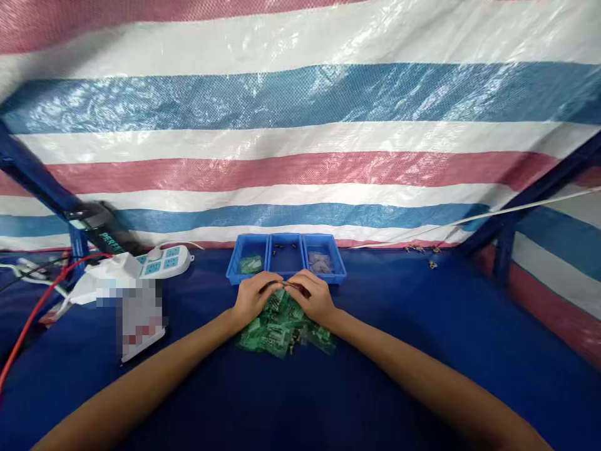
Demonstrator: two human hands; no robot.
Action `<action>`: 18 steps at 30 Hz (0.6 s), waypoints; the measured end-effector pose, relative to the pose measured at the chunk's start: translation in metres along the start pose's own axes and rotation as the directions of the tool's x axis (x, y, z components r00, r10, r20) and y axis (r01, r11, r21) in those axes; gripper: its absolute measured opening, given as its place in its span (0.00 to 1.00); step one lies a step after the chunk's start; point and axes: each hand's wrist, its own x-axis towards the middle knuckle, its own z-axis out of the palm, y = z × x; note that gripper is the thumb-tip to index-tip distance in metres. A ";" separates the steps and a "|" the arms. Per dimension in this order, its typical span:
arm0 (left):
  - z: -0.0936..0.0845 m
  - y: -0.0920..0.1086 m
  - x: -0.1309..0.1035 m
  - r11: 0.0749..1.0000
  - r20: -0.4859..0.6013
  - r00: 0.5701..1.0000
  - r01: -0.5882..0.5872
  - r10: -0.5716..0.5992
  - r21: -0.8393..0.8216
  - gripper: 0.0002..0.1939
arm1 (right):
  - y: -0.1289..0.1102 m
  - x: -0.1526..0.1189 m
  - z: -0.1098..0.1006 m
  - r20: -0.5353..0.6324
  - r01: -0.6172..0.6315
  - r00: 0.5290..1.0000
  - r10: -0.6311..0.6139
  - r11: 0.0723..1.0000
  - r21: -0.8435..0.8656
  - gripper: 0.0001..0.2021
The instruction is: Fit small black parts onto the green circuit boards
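My left hand [253, 299] and my right hand [313, 298] meet fingertip to fingertip just in front of the blue bins. Both are closed in a pinch, and a small dark thing between them is too little to name. Under the hands lies a pile of green-tinted clear plastic bags [275, 335], with small metal parts showing in some. A few loose metal pieces [295, 338] rest at the pile's near side. Past my fingers, the left bin [231, 274] holds a green bag, the middle bin [285, 268] some small dark parts, the right bin [342, 272] pale clear bags.
To the left stand a white power strip [169, 262], a white adapter [113, 272], a blurred-out device [142, 319], a dark bottle [106, 228] and a red cable [35, 310]. Small metal parts [432, 265] lie at the back right. Striped sheeting [300, 138] hangs behind the blue table [399, 300].
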 end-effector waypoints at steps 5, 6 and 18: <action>-0.001 -0.001 0.000 0.999 0.017 0.999 0.038 -0.038 -0.003 0.10 | -0.001 0.000 0.000 -0.012 -0.011 1.000 0.011 1.000 0.009 0.04; -0.001 -0.001 0.000 0.999 0.017 0.999 0.041 -0.041 -0.007 0.10 | -0.002 0.001 0.000 -0.009 -0.015 1.000 0.015 1.000 0.011 0.04; -0.003 0.006 0.004 0.999 0.013 0.999 0.036 -0.036 -0.034 0.08 | -0.004 0.001 -0.001 -0.023 -0.027 0.999 0.026 0.999 -0.020 0.05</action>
